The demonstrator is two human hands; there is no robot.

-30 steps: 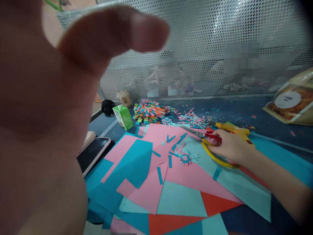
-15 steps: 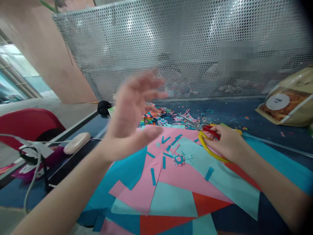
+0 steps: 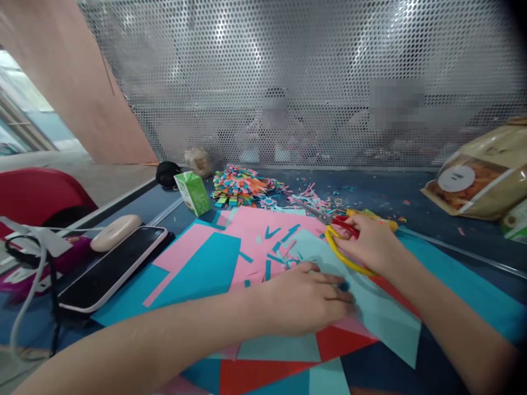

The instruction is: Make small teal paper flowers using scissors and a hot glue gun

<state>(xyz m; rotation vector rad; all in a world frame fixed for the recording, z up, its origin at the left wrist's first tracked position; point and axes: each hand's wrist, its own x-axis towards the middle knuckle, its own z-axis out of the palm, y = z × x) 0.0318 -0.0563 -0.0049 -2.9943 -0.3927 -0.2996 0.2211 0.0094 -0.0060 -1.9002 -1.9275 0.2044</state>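
Seemingly between cuts, from the head view, my right hand (image 3: 369,241) curls around metal scissors (image 3: 341,221) with red and yellow handles, near a flat pale-aqua paper sheet (image 3: 385,315). My left hand (image 3: 302,302) is palm-down, fingers loosely extended by a narrow teal paper strip (image 3: 345,285); whether they pinch it, I cannot tell. Lifting it, I judge, calls for a light fingertip grip. Beyond, a layered, fringed multicoloured paper mound (image 3: 236,186) bristles.

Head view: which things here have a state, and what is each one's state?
Scissors: held, blade opening unclear.
Right hand: gripping the scissors.
Left hand: palm down over coloured sheets.
Blue strips: loose, scattered.
Phone: face up, screen dark.
Green carton: standing upright.
Brown bag: contents showing through its window.
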